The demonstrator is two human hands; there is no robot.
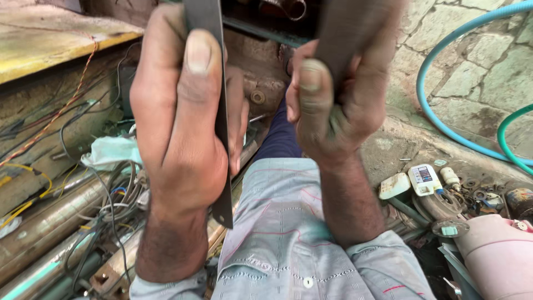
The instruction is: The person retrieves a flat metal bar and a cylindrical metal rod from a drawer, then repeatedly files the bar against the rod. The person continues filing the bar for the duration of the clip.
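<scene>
Gripping a dark flat metal strip, the left hand presses its thumb along it. The right hand is clenched around a second dark piece, above tangled wires.

Soft, even daylight, no glare; faint shadow beneath the hands, which look slightly blurred up close; clutter around sharper.

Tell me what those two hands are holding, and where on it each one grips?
The left hand grips a flat dark metal strip around its middle, thumb pressed on its face. The right hand grips a second dark flat piece at its lower end.
</scene>
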